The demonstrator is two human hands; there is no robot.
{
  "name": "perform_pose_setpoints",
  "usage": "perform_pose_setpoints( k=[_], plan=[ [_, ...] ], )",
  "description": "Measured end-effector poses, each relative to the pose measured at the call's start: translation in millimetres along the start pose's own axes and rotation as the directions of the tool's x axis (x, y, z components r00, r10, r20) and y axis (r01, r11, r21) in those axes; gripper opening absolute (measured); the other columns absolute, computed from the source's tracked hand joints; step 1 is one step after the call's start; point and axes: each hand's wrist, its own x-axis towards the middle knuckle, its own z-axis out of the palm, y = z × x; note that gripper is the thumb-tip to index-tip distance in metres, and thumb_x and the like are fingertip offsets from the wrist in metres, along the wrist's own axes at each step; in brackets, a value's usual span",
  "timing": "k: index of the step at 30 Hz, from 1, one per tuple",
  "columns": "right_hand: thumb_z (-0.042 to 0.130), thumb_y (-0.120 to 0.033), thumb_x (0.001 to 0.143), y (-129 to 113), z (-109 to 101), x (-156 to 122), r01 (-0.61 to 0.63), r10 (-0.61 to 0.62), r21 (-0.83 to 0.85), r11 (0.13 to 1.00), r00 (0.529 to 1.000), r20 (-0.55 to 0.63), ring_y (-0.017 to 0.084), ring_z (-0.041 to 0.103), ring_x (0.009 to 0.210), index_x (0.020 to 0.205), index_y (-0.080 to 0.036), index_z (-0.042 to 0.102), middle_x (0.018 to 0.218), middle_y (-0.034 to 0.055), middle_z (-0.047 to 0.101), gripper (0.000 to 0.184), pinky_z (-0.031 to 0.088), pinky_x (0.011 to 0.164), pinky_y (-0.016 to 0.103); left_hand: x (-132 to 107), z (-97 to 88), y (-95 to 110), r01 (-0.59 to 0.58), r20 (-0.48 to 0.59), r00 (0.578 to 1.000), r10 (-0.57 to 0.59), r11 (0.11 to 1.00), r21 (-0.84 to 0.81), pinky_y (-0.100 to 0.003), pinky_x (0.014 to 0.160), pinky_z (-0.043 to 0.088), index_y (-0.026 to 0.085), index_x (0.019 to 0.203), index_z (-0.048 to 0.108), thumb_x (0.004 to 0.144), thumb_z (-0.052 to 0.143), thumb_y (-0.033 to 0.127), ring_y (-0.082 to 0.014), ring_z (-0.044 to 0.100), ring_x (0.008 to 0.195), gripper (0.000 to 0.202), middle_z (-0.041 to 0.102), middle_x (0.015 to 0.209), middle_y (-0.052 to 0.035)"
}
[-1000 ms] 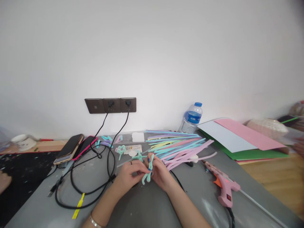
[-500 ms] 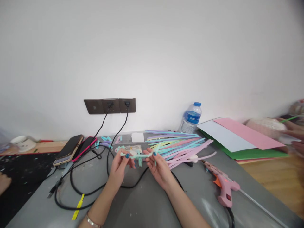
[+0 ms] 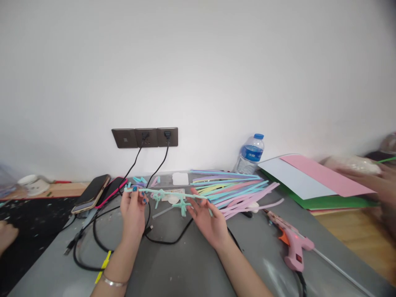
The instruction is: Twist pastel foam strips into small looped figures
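Observation:
A mint-green pipe cleaner (image 3: 173, 194) stretches between my two hands above the table. Two twisted mint-green pieces hang along it, one looped piece (image 3: 159, 195) nearer the left and one knotted piece (image 3: 183, 205) nearer the right. My left hand (image 3: 133, 208) pinches its left end between thumb and fingers. At the other end my right hand (image 3: 210, 220) has it between thumb and forefinger, palm turned up and the remaining fingers loosely extended. Behind my right hand lies a fan of pastel pipe cleaners (image 3: 229, 187).
A pink glue gun (image 3: 293, 243) lies at the right, its small light on. Black cables (image 3: 173, 242) loop across the grey table. Phones (image 3: 93, 192) lie at left, a water bottle (image 3: 251, 153) and coloured paper sheets (image 3: 309, 177) at back right. Another person's hands (image 3: 6, 232) show at the edges.
My left hand has slid leftward along the pipe cleaner, so the hands are farther apart. More of its length and both hanging pieces now show.

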Motion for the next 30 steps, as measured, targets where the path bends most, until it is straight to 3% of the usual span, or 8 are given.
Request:
perform_pose_setpoints(
  k=[5,9,13,18,22,24,27,30],
  plan=[
    [0.073,-0.030,0.072,-6,2,-2,-0.043,0.046,0.144,0.989,0.999,-0.020,0.019,0.059,0.109,0.071,-0.025,0.069,0.094,-0.0021,0.072,0.006,0.043,0.098,0.035,-1,1.0,-4,0.083,0.009,0.996,-0.084,0.996,0.033,-0.016,0.041,0.039,0.018,0.066,0.053,0.057,0.081,0.031,-0.0064,0.045,0.048,0.032,0.052,0.054,0.0068],
    [0.077,-0.029,0.067,-9,0,-1,-0.005,0.021,0.189,0.982,0.996,-0.083,0.018,0.063,0.102,0.090,-0.026,0.069,0.080,-0.0026,0.070,0.024,0.049,0.091,0.033,-4,0.8,-9,0.183,0.092,0.977,-0.191,0.979,0.094,-0.015,0.042,0.037,0.017,0.066,0.053,0.059,0.079,0.031,-0.0064,0.047,0.049,0.030,0.053,0.056,0.0063],
    [0.075,-0.011,0.068,-8,0,-3,0.014,0.002,0.190,0.982,0.997,-0.080,0.006,0.061,0.063,0.092,-0.026,0.065,0.072,-0.0078,0.064,0.030,0.054,0.065,0.017,-3,-3.9,-15,0.196,0.145,0.962,-0.232,0.954,0.227,-0.015,0.043,0.036,0.018,0.069,0.054,0.064,0.076,0.035,-0.0062,0.047,0.048,0.028,0.054,0.059,0.0056],
    [0.070,-0.007,0.073,-10,1,-7,-0.033,0.040,0.264,0.964,0.999,-0.022,-0.001,0.039,0.037,0.090,-0.024,0.061,0.072,-0.0087,0.058,0.026,0.036,0.034,0.009,-6,-4.9,-21,0.155,0.258,0.923,-0.286,0.889,0.431,-0.020,0.046,0.038,0.016,0.079,0.064,0.076,0.058,0.054,-0.0111,0.050,0.051,0.039,0.058,0.060,0.0006],
    [0.071,-0.017,0.076,-7,0,-6,-0.128,0.127,0.072,0.989,0.992,0.013,-0.004,0.024,0.029,0.090,-0.021,0.059,0.072,-0.0081,0.061,0.020,0.022,0.028,0.009,-17,1.9,-21,0.010,0.453,0.829,-0.328,0.819,0.574,-0.022,0.048,0.039,0.017,0.082,0.069,0.074,0.064,0.048,-0.0122,0.051,0.053,0.033,0.061,0.064,-0.0014],
    [0.071,-0.024,0.077,-1,0,-5,-0.178,0.181,-0.082,0.981,0.983,0.023,-0.004,0.022,0.027,0.088,-0.020,0.057,0.067,-0.0072,0.063,0.018,0.017,0.027,0.010,-24,5.8,-20,-0.003,0.563,0.739,-0.370,0.834,0.551,-0.022,0.049,0.040,0.017,0.089,0.069,0.072,0.067,0.046,-0.0131,0.052,0.054,0.033,0.062,0.065,-0.0022],
    [0.069,-0.032,0.079,7,1,-4,-0.235,0.257,-0.268,0.934,0.965,0.047,-0.001,0.024,0.023,0.082,-0.021,0.053,0.052,-0.0080,0.060,0.021,0.013,0.026,0.012,-32,10.2,-21,0.066,0.658,0.616,-0.433,0.860,0.505,-0.021,0.047,0.040,0.017,0.093,0.067,0.073,0.067,0.046,-0.0117,0.050,0.049,0.035,0.058,0.058,0.0004],
    [0.068,-0.036,0.080,11,3,-4,-0.279,0.319,-0.345,0.896,0.946,0.061,0.001,0.023,0.022,0.079,-0.021,0.050,0.038,-0.0118,0.048,0.023,0.014,0.028,0.013,-37,12.5,-21,0.137,0.623,0.602,-0.499,0.834,0.535,-0.020,0.044,0.037,0.017,0.079,0.064,0.074,0.067,0.044,-0.0096,0.047,0.043,0.027,0.055,0.051,0.0030]
  ],
)
